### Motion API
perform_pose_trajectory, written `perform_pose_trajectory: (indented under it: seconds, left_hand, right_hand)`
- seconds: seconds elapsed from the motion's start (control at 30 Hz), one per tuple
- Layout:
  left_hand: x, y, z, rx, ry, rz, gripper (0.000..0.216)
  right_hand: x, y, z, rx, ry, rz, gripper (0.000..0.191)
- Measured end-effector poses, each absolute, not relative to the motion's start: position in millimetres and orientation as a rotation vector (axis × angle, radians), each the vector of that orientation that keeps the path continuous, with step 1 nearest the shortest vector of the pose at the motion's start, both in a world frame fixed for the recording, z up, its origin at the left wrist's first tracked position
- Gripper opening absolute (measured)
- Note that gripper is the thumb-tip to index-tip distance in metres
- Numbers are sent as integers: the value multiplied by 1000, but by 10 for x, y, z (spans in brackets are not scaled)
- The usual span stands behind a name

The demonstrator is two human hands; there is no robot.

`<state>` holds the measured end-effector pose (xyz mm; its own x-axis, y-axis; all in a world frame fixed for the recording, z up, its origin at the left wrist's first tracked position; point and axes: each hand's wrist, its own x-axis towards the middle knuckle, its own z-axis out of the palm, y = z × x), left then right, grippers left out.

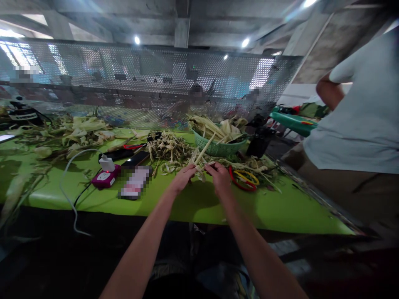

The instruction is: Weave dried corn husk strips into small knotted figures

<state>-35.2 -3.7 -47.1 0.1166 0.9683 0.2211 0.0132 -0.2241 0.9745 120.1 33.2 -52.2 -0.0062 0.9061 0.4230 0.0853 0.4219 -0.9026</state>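
Two hands (183, 176) (220, 177), one green basket (222, 148)

You can't make out which fine strand your left hand (184, 176) and your right hand (219, 172) each pinch; the ends of the husk strip (206, 147) are too small there. The bottom edge cuts off your forearms (149, 232), and your lap is lost in shadow. The basket (220, 149) is partly hidden from you by that strip and by the husks (229, 132) over its rim. The writing on the nearest phone (135, 182) is blurred into blocks. The left edge crops a lit screen (6, 138). On your right, the edge cuts off a person (358, 108), whose hands are out of sight. Shapes behind the mesh panel (140, 91) stay unreadable.
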Motion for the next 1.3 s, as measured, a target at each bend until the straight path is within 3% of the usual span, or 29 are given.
perform_pose_trajectory:
  seconds: [0.1,0.23,0.37,0.5,0.77,0.93,1.13,1.3]
  left_hand:
    - [-354,-54,-452,1598,1094,1249,30]
    - [-332,-10,-462,1749,1145,1211,26]
    - [-311,51,-528,1806,1098,1165,22]
    - [-294,45,-574,1821,1042,1091,22]
    - [-275,-33,-510,1747,937,1067,27]
    - [-305,-23,-499,1608,930,1194,37]
    - [-290,-70,-434,1488,909,1220,32]
    - [-271,-44,-474,1416,961,1243,43]
  right_hand:
    - [1219,302,-480,-955,-1464,796,23]
    - [1223,262,-388,-928,-1549,705,36]
    - [1186,277,-385,-845,-1663,758,17]
    - [1178,325,-479,-858,-1566,839,17]
    - [1200,329,-469,-858,-1327,899,18]
    - [1201,284,-411,-859,-1320,1023,32]
    - [1173,259,-427,-848,-1437,1096,27]
    - [1170,263,-433,-847,-1471,1044,27]
